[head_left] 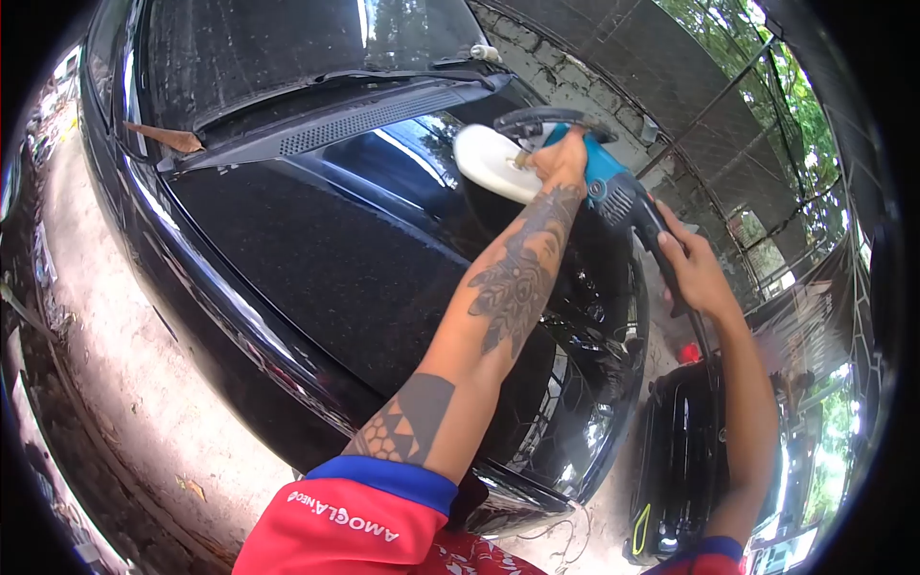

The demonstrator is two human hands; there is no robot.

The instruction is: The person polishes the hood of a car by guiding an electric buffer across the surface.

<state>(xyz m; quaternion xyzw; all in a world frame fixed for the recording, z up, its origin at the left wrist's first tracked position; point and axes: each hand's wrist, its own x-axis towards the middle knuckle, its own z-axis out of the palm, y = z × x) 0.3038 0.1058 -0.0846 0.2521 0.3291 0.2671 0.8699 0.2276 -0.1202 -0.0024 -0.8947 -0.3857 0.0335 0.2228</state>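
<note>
A teal-and-black car polisher (610, 187) with a round white pad (494, 161) is held over the far side of a black car's hood (316, 254). The pad is turned on edge; whether its rim touches the hood I cannot tell. My left hand (562, 161) is closed around the polisher's head, close behind the pad, and some of its fingers are hidden. Around the polisher's rear black handle (652, 225) my right hand (692, 270) is wrapped. A black loop-shaped front handle (541, 117) shows beyond my left hand.
The dusty windshield (259, 48) has a wiper (364, 77) along its base. A brown dry leaf (171, 138) lies by the windshield corner. A black case-like object (676, 450) stands beside the front bumper, right. Behind are a wall (546, 67) and dark netting (632, 57).
</note>
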